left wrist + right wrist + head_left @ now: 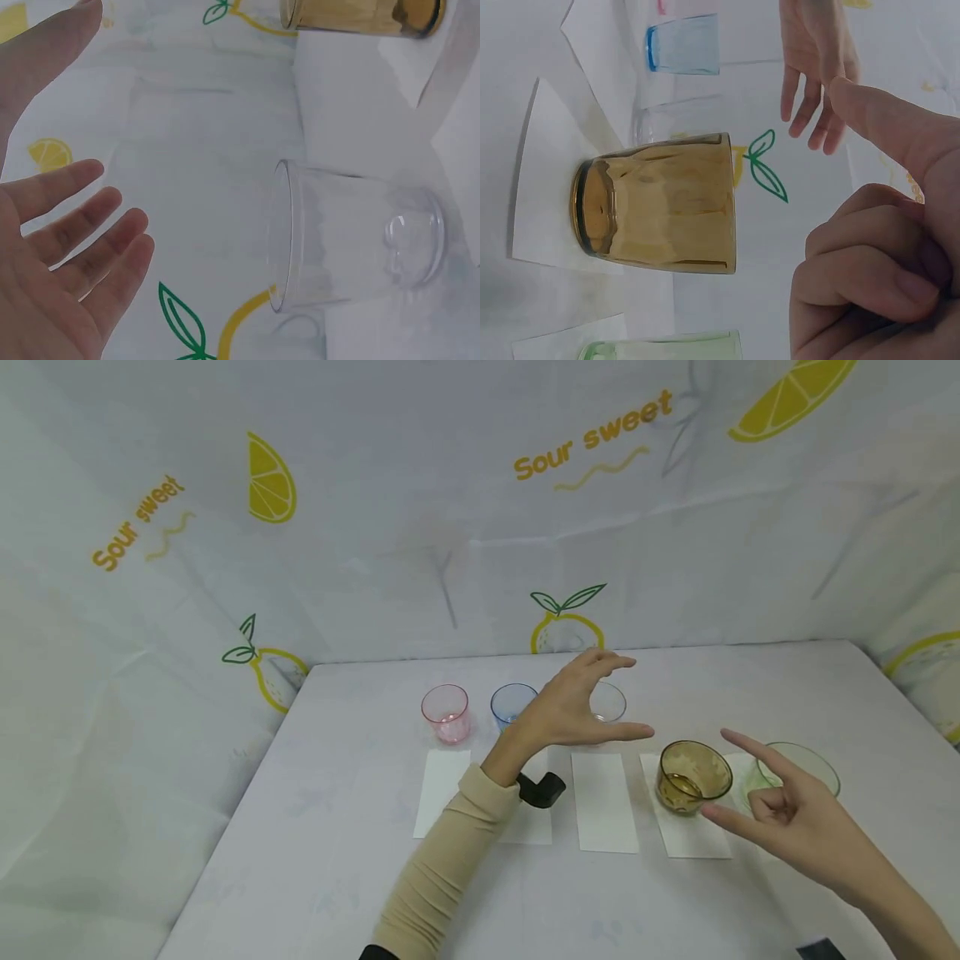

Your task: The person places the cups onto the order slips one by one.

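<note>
The left hand [573, 702] hovers in front of a clear glass [611, 703], its thumb and fingers spread apart and holding nothing. In the left wrist view that clear glass [360, 236] is apart from the fingertips. An amber glass [693, 772] stands upright on a white paper strip [697, 839]. Beside its right side is the right hand [795, 814], with index finger and thumb stretched apart and the other fingers curled. The right wrist view shows the amber glass [660, 206] with a gap to the hand. Behind the right hand is a pale green glass [802, 764], partly hidden.
A pink glass [447, 714] and a blue glass [512, 703] stand at the back left of the white table [315, 827]. White paper strips lie in a row, including one [603, 806] left of the amber glass. A lemon-print cloth [405, 527] hangs behind.
</note>
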The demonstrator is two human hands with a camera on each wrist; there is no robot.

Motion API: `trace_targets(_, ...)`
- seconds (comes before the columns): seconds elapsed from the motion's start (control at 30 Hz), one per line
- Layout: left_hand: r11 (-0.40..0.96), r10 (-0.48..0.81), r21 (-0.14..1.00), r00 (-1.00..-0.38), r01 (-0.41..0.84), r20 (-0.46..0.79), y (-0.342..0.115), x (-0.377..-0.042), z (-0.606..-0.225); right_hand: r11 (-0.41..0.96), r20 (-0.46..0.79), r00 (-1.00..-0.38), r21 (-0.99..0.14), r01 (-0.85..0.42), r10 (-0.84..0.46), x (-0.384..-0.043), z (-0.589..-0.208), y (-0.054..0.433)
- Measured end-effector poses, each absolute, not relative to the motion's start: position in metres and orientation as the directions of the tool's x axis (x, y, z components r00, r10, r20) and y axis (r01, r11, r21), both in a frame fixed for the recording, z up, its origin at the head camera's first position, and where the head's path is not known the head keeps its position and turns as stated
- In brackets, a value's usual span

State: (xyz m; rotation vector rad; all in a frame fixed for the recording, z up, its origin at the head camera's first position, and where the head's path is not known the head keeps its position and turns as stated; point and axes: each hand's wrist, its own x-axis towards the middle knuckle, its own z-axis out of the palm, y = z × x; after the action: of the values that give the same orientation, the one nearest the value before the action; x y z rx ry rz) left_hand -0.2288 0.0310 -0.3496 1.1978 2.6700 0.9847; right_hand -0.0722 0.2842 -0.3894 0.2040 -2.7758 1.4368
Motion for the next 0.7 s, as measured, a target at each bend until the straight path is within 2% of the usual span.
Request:
trace_targets(0.43,0.517,0.676,0.579,-0.716,0.631,0.176,0.021,-0.249,-0.364,0.533,0.137,-0.975,-0.82,-0.21,-0.174,-0.081,-0.383,0.272)
trace_targets(0.7,0.538,0.675,0.564,-0.721,0.626,0.157,0.024,-0.259,-0.376,0.512,0.112,-0.967,-0.831,-0.218,-0.23,-0.09,-0.38,0.255)
